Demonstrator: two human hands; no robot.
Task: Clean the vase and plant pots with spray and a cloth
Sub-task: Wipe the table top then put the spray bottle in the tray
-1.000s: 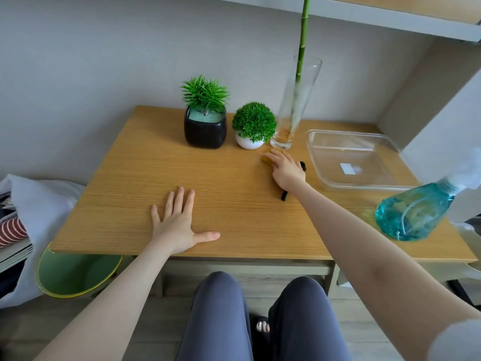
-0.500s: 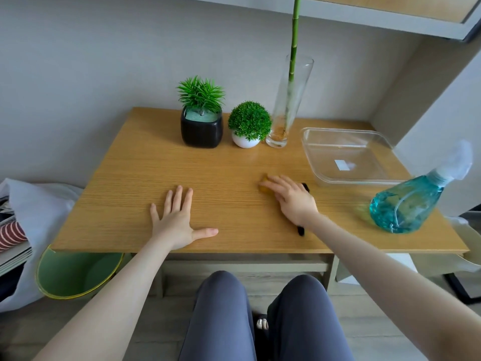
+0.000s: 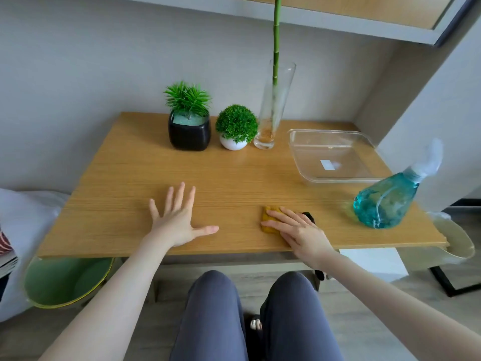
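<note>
Right hand [image 3: 299, 230] flat on cloth [image 3: 269, 222] near desk [image 3: 130, 194] front edge, fingers [image 3: 286, 213] straight; left hand [image 3: 177, 220] beside it, fingers spread.

Mustard cloth [image 3: 268, 222], teal spray bottle [image 3: 385, 201], black pot [image 3: 189, 134]

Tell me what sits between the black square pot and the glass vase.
In the head view, the small white round pot with its ball-shaped plant sits between the black pot and the glass vase.
</note>
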